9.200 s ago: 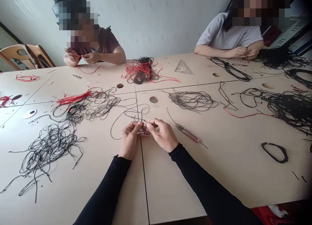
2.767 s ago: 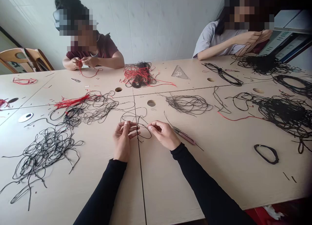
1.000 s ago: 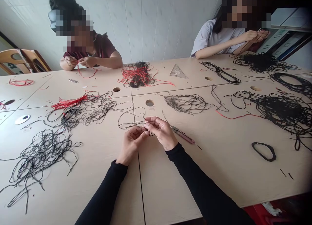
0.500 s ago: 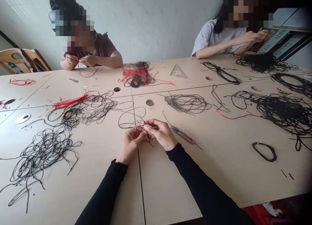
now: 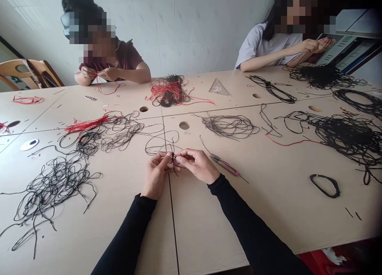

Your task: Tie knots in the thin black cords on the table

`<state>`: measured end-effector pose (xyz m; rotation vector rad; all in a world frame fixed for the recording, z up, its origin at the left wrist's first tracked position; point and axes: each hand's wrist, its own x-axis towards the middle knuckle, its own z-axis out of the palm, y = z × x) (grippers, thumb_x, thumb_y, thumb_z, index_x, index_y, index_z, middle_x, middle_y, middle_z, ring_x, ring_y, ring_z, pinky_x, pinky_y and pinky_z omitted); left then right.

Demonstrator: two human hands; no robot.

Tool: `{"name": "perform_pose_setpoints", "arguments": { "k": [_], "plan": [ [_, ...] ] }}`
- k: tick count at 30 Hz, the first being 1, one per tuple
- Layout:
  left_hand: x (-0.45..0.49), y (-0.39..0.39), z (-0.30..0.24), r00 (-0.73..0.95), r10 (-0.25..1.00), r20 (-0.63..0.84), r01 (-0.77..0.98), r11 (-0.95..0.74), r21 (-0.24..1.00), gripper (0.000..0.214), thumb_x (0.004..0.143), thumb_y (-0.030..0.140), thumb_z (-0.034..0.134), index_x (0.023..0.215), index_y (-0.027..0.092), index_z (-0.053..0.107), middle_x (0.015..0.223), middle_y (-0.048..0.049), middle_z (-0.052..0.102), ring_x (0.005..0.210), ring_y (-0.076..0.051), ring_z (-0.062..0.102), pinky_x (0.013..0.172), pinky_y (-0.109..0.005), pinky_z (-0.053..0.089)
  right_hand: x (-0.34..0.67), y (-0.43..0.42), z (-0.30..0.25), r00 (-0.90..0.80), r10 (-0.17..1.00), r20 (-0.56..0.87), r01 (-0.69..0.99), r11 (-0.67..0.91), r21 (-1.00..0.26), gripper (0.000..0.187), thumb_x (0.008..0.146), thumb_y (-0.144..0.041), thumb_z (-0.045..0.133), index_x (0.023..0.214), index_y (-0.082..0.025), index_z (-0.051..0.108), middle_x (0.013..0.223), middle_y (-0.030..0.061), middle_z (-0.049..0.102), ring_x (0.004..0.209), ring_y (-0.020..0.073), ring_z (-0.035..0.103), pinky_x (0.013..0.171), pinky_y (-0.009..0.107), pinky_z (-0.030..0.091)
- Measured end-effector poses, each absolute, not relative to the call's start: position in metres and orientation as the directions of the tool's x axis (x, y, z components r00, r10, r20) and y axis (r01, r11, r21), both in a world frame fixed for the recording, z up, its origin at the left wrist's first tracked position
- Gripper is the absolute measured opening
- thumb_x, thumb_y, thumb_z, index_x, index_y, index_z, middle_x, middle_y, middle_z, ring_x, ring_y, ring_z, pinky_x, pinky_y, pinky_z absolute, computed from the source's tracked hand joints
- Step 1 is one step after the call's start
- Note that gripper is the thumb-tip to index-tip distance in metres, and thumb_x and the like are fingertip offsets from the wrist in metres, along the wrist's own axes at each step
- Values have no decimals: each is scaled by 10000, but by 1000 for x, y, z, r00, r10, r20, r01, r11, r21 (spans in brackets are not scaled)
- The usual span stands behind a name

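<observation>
Thin black cord (image 5: 173, 163) is pinched in front of me at the middle of the table, with a small knot between my fingertips. My left hand (image 5: 156, 169) is closed on it, thumb against the fingers, and short ends stick out above and below. My right hand (image 5: 198, 164) is closed too, its thumb and finger pinching the cord just right of the knot. A loop of the thin cord lies on the table behind my hands. Right of my right hand lies a pair of thread snips (image 5: 225, 165) with a pink handle, a strand of cord alongside.
Tangled black cord (image 5: 56, 187) lies at left, beside a red cord bundle (image 5: 86, 124). A black coil (image 5: 229, 126) and a large heap (image 5: 347, 134) are at right, near a flat black ring (image 5: 324, 185). A clear set square (image 5: 219, 87) lies farther back. Two people sit opposite.
My hands have drawn slightly apart. The knot and its upright ends now show between them, where my right fingers overlapped the left before.
</observation>
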<state>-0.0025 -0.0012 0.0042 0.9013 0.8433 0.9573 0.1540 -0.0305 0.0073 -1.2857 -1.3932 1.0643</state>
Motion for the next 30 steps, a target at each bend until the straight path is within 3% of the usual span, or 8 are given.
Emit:
{"name": "perform_pose_setpoints", "arguments": {
  "k": [6,11,16,24,30],
  "plan": [
    [-2,-1,5,347,919,-187,-328,306,894,307,771,395,742,830,148,570,779,-45,698,621,-165,682,602,-304,555,154,-31,10,16,996,84,261,77,-962,225,895,-369,566,848,-164,646,841,57,728,794,193,664,748,311,498],
    [-1,0,5,318,930,-185,-340,294,893,312,759,386,758,844,142,584,758,-30,677,631,-136,663,614,-281,566,154,-30,7,64,994,89,307,65,-950,214,890,-379,553,862,-178,621,833,44,712,760,183,649,714,298,481],
    [0,-1,7,345,922,-178,-332,297,895,304,776,391,744,841,147,577,759,-32,683,629,-139,667,617,-279,567,150,-30,4,69,995,78,259,58,-964,213,898,-389,531,861,-186,586,814,35,684,759,178,638,686,285,466],
    [-1,-1,4,371,912,-176,-319,303,898,323,706,291,807,916,146,609,826,-47,719,725,-162,690,651,-271,556,150,-28,-1,85,991,104,299,74,-951,219,898,-399,517,856,-192,575,706,-2,606,609,142,500,586,269,383],
    [-1,1,0,367,915,-166,-321,292,901,281,731,256,788,899,141,594,810,-53,725,622,-124,662,638,-249,524,150,-28,0,101,989,108,334,69,-940,220,909,-389,491,854,-191,566,655,-25,530,583,130,448,568,264,349]
  ]
}}
